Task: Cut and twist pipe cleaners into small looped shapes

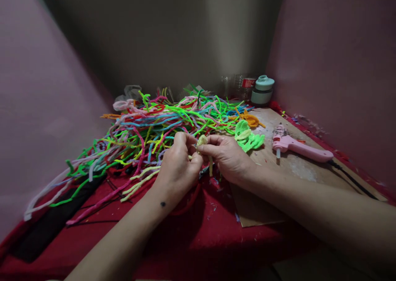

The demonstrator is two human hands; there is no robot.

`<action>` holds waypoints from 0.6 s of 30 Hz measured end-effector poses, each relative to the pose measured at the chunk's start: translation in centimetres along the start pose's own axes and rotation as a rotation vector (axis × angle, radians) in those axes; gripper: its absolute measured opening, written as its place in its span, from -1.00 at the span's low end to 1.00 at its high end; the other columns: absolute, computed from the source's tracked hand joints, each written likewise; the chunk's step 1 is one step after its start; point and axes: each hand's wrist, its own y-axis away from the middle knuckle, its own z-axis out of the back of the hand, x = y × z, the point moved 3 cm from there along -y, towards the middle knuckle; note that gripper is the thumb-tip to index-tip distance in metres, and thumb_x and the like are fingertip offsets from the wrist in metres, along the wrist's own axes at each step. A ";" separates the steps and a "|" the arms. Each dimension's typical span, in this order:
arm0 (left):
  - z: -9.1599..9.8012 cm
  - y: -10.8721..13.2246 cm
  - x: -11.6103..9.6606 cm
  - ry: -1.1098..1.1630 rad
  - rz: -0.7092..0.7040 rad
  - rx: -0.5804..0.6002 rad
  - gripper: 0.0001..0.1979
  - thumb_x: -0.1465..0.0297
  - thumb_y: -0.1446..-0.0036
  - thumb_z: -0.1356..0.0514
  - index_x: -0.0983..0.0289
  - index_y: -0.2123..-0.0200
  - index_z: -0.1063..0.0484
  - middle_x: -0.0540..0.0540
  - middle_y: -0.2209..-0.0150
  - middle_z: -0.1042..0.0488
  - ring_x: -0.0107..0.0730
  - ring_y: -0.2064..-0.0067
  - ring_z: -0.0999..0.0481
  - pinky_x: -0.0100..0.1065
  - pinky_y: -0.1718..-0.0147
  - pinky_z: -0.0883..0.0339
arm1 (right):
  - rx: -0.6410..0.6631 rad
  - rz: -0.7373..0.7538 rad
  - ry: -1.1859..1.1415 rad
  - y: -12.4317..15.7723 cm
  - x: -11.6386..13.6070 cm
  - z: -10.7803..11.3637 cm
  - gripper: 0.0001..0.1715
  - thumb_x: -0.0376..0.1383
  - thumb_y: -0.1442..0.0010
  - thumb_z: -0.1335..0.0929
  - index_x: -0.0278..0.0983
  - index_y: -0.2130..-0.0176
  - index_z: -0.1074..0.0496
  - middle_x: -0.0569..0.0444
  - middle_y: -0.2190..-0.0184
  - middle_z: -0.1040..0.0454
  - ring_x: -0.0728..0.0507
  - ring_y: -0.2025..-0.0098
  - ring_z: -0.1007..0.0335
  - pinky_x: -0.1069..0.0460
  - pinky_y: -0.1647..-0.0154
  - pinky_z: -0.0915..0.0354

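Note:
Both hands meet above the front edge of a large heap of coloured pipe cleaners (173, 120). Between thumb and forefinger, my right hand (230, 155) pinches a pale yellow pipe cleaner (202, 140) bent into a small rounded shape. One end of it hangs down below the fingers. My left hand (181, 159) is closed, its fingertips curled at the same piece from the left; the exact grip is hidden behind the knuckles. Just beyond my right hand lies a bright green leaf-like piece (249, 139) made of pipe cleaners, with a pale yellow part on it.
A pink hot glue gun (301, 148) rests on a wooden board (297, 169) at right, its black cord trailing off. Behind stand a lidded jar (262, 90) and clear plastic bottles (244, 87). A red cloth (216, 227) covers the table; walls enclose it. A black strip (58, 219) lies at left.

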 end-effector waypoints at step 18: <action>1.3 -0.5 0.1 0.589 0.045 0.037 -0.95 0.46 0.02 -0.22 0.30 0.42 -0.40 -0.03 0.48 -0.45 -0.51 0.45 -0.48 -0.45 0.39 -0.42 | -0.030 -0.048 -0.140 -1.0 0.0 1.1 -0.89 -0.41 0.11 -0.37 -0.32 0.58 -0.32 0.15 0.64 -0.29 0.02 0.58 -0.20 0.07 0.53 -0.12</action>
